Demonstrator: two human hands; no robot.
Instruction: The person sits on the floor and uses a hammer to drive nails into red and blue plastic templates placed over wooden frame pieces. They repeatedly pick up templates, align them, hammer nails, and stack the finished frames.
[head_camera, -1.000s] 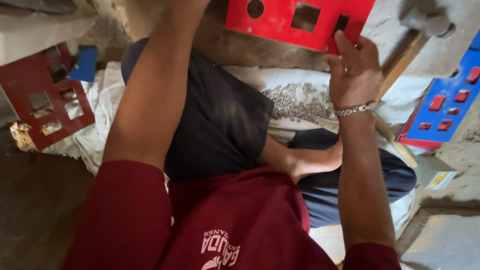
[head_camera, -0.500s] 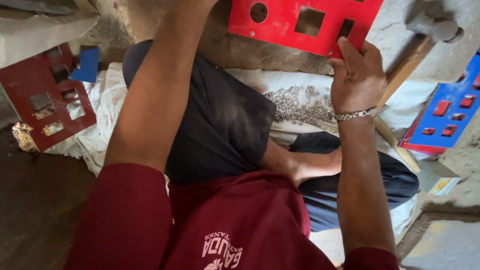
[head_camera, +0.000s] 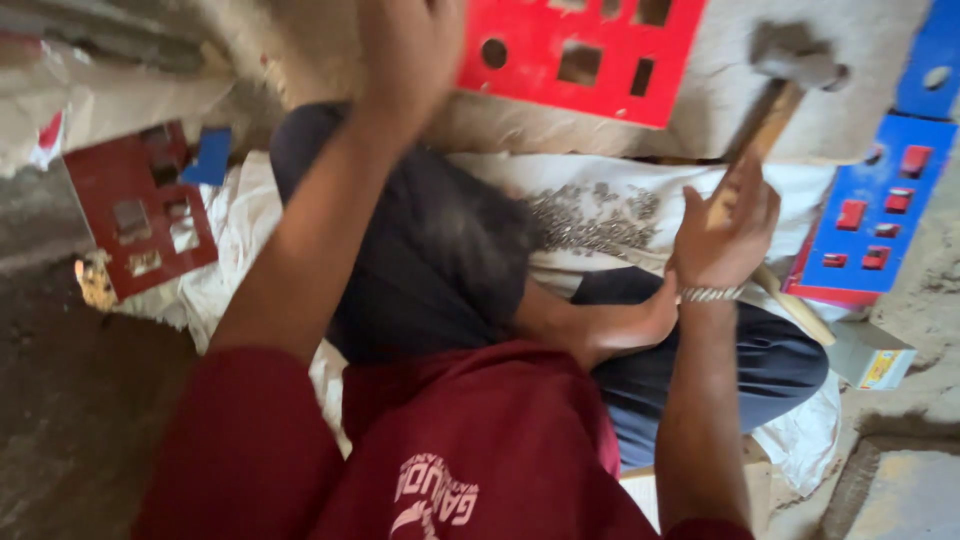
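A bright red panel (head_camera: 570, 50) with round and square cut-outs lies on a grey slab (head_camera: 720, 110) at the top. My left hand (head_camera: 410, 60), blurred, is at the panel's left edge; its grip is unclear. A hammer (head_camera: 795, 55) rests on the slab, its wooden handle running down to the right. My right hand (head_camera: 725, 235), a metal bracelet on its wrist, is over the handle with its fingers apart. My crossed legs and bare foot (head_camera: 620, 325) lie below.
A pile of small metal screws (head_camera: 590, 220) sits on white cloth. A blue panel with red switches (head_camera: 870, 210) lies at the right, with a small box (head_camera: 870, 360) below it. A dark red panel (head_camera: 140, 215) and a blue piece (head_camera: 212, 155) lie at the left.
My right hand has left the red panel's lower edge and dropped down and right to the hammer handle. My left hand has come into view at the panel's left edge.
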